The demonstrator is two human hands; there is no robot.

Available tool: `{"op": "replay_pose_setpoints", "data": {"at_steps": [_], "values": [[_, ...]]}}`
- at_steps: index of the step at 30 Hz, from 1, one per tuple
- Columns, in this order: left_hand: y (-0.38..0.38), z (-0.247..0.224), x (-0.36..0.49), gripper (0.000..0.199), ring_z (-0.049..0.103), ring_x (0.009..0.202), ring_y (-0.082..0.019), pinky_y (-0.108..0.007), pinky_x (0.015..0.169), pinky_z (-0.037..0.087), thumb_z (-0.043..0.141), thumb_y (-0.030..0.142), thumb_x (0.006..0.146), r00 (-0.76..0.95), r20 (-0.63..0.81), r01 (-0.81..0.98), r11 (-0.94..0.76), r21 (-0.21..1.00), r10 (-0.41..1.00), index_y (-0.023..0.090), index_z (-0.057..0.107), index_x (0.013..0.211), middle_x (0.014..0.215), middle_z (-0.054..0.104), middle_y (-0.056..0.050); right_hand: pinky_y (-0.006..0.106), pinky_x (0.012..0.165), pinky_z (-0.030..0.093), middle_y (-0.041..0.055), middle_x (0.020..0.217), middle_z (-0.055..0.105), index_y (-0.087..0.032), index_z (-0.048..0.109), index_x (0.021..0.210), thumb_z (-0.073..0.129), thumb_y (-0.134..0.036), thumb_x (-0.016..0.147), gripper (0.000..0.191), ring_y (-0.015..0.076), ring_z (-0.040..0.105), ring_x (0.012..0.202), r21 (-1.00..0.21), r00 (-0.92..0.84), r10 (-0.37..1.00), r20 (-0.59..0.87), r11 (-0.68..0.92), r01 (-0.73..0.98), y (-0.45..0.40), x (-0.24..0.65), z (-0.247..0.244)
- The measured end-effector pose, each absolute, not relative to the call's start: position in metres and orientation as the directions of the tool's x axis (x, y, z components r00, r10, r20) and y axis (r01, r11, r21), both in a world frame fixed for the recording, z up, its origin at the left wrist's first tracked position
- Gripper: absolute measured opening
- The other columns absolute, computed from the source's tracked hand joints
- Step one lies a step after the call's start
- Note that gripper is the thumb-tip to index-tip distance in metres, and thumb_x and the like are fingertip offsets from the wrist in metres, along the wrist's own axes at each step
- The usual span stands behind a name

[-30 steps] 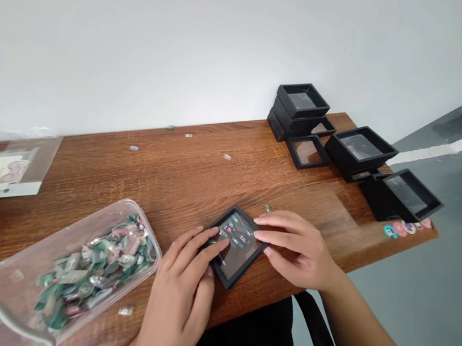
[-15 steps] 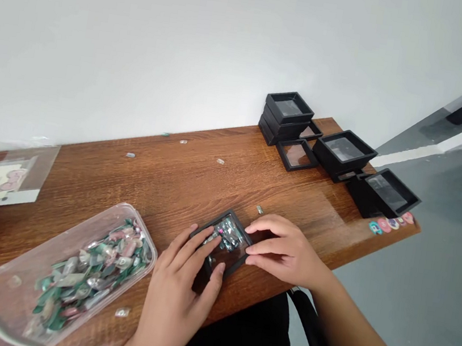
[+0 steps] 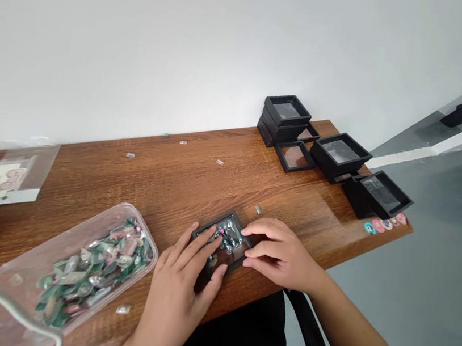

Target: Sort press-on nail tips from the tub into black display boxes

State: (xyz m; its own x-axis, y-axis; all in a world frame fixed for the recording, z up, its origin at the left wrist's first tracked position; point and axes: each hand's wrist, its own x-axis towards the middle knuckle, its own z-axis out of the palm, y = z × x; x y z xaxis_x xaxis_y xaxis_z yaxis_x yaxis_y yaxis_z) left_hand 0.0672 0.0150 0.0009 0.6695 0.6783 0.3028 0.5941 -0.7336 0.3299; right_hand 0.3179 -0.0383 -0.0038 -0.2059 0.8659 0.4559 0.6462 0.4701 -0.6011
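Black rectangular frame with clear pane: one under my hands, lying on the brown wood-grain table near its front edge, just beyond the right end of the tub.
Frame, orientation: turned cornerwise, one corner toward the wall; near left corner hidden by my hand, so I cannot tell which side is the long axis.
Glossy teal and clear pieces: several on the pane, overlapping, exact count unclear; one bright pink spot among them.
Left hand: one; fingers spread and unclenched over the frame's left part, thumb at its near side.
Right hand: one; fingers half bent, tips at the frame's right rim; I cannot tell if they pinch it.
Clear rectangular plastic tub: one, left of my left hand; its green, pink and silvery pieces too jumbled to count.
Small loose pieces on wood: six; nearest the frame, a pale greenish one.
Black frame stacks: three at right rear, namely back, middle, front.
Round coloured stickers: five, at the table's right corner.
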Motion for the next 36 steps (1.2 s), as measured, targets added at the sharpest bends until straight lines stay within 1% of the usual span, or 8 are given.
{"op": "replay_pose_setpoints", "data": {"at_steps": [8,11,15,17,22,28,33,36], "values": [[0.012,-0.001,0.066,0.043,0.051,0.146,-0.035,-0.05,0.097,0.052,0.059,0.038,0.102,0.672,0.264,0.598,-0.717,0.358,0.692,0.029,0.053,0.143,0.149,0.063,-0.007,0.04,0.093,0.053,0.0049,0.122,0.074,-0.023,0.071,0.088,0.074,-0.028,0.094,0.008,0.0189,0.07,0.108,-0.596,-0.227,0.882,0.412,0.45,0.665,-0.04,0.32,-0.001],[0.009,-0.001,0.064,0.059,0.051,0.146,-0.035,-0.052,0.104,0.05,0.063,0.044,0.099,0.669,0.248,0.586,-0.703,0.403,0.701,0.025,0.044,0.152,0.153,0.058,-0.011,0.041,0.094,0.053,0.0054,0.126,0.073,-0.023,0.072,0.088,0.075,-0.029,0.093,0.008,0.0193,0.07,0.11,-0.608,-0.231,0.888,0.398,0.444,0.658,-0.041,0.321,0.001],[0.004,-0.003,0.065,0.089,0.047,0.149,-0.036,-0.051,0.109,0.049,0.069,0.048,0.094,0.594,0.251,0.63,-0.636,0.446,0.764,0.016,0.023,0.163,0.167,0.036,-0.022,0.042,0.095,0.055,0.0069,0.13,0.071,-0.024,0.074,0.087,0.077,-0.03,0.091,0.007,0.0213,0.069,0.113,-0.619,-0.225,0.889,0.399,0.442,0.649,-0.042,0.323,0.002],[0.003,-0.004,0.066,0.097,0.048,0.148,-0.036,-0.05,0.112,0.048,0.072,0.047,0.092,0.552,0.273,0.653,-0.612,0.446,0.788,0.013,0.018,0.164,0.163,0.041,-0.024,0.044,0.096,0.056,0.0074,0.131,0.07,-0.025,0.075,0.088,0.078,-0.029,0.09,0.006,0.0226,0.069,0.115,-0.628,-0.219,0.888,0.404,0.444,0.64,-0.042,0.324,0.001],[0.006,-0.005,0.067,0.089,0.058,0.137,-0.033,-0.048,0.111,0.047,0.072,0.042,0.092,0.556,0.263,0.663,-0.611,0.433,0.789,0.014,0.025,0.163,0.147,0.061,-0.018,0.043,0.094,0.057,0.0063,0.127,0.072,-0.025,0.076,0.087,0.082,-0.028,0.086,0.007,0.022,0.067,0.111,-0.647,-0.243,0.874,0.421,0.478,0.594,-0.041,0.327,0.001],[0.005,-0.003,0.067,0.106,0.051,0.144,-0.037,-0.051,0.113,0.046,0.08,0.045,0.085,0.585,0.209,0.674,-0.614,0.411,0.783,0.013,0.018,0.165,0.157,0.051,-0.02,0.044,0.098,0.057,0.0055,0.131,0.071,-0.026,0.075,0.091,0.083,-0.031,0.086,0.01,0.0219,0.066,0.114,-0.645,-0.327,0.865,0.38,0.501,0.577,-0.041,0.327,0.002],[0.003,-0.003,0.067,0.11,0.056,0.138,-0.038,-0.057,0.114,0.048,0.086,0.043,0.078,0.536,0.21,0.661,-0.561,0.499,0.818,0.02,0.021,0.164,0.15,0.056,-0.019,0.041,0.1,0.057,0.0064,0.136,0.068,-0.025,0.073,0.092,0.078,-0.024,0.089,0.005,0.0208,0.067,0.12,-0.661,-0.301,0.883,0.359,0.469,0.586,-0.044,0.324,0.002],[0.003,0.0,0.066,0.108,0.056,0.137,-0.036,-0.055,0.11,0.053,0.086,0.039,0.079,0.517,0.175,0.632,-0.511,0.582,0.838,0.022,0.022,0.164,0.149,0.053,-0.019,0.041,0.106,0.057,0.0104,0.145,0.062,-0.025,0.071,0.109,0.08,-0.027,0.088,0.023,0.0229,0.065,0.129,-0.724,-0.246,0.898,0.366,0.441,0.531,-0.046,0.324,0.002]]}}
